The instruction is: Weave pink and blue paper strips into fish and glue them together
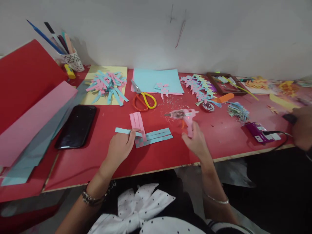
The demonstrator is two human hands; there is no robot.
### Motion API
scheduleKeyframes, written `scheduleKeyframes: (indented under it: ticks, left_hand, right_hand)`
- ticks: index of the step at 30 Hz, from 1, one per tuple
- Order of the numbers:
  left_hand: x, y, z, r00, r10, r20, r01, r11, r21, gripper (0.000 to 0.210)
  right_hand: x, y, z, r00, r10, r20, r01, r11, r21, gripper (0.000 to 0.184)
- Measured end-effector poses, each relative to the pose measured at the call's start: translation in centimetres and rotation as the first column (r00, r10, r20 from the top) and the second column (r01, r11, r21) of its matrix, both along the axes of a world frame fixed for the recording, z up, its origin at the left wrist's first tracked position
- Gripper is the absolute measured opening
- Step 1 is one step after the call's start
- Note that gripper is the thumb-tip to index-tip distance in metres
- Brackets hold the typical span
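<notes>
My left hand (121, 143) pinches a light-blue paper strip (123, 131) at the left end of a small woven piece. That piece is made of blue paper strips (158, 134) running right and pink paper strips (136, 122) running up and away from me. In my right hand (196, 141) is a pink glue gun (184, 114), its nozzle pointing left above the table, apart from the strips. The orange trigger (184, 124) shows below its body. Scissors (143, 97) with red and yellow handles lie beyond the strips.
A black phone (76, 126) and long paper sheets (39, 123) lie left. Cut strips (107, 85) are heaped on yellow paper. Blue sheets (156, 78) and folded paper chains (198, 86) lie near the wall. At right are a purple power box (259, 132) and another person's arm (302, 126).
</notes>
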State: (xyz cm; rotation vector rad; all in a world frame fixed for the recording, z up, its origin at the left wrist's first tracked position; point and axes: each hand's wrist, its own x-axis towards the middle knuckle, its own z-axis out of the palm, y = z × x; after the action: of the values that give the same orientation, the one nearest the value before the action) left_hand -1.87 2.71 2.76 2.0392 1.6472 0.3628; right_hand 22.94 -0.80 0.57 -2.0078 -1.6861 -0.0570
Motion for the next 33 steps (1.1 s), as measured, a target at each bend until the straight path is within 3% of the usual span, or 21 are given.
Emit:
scheduleKeyframes:
  ticks: [3, 9, 20, 33]
  left_hand:
    - [0.0, -0.1, 0.0, 0.999, -0.017, -0.043, 0.019, 0.999, 0.044, 0.048]
    - [0.0, -0.3, 0.1, 1.0, 0.029, -0.004, -0.029, 0.999, 0.038, 0.046]
    - [-0.1, -0.3, -0.7, 0.997, 0.008, 0.082, -0.013, 0.998, 0.061, 0.045]
    - [0.0, -0.3, -0.6, 0.998, 0.024, 0.053, -0.027, 0.999, 0.045, 0.045]
  right_hand:
    - [-1.9, -0.8, -0.9, 0.996, 0.087, 0.013, -0.086, 0.996, -0.014, 0.05]
    - [-3.9, -0.9, -1.5, 0.994, 0.08, 0.079, -0.072, 0.993, -0.094, 0.051]
    - [-4.4, -0.9, -0.9, 0.983, 0.143, 0.119, -0.119, 0.975, -0.188, 0.043]
    - [-4.1, -1.1, -0.8, 0.986, 0.122, 0.115, -0.099, 0.977, -0.189, 0.039]
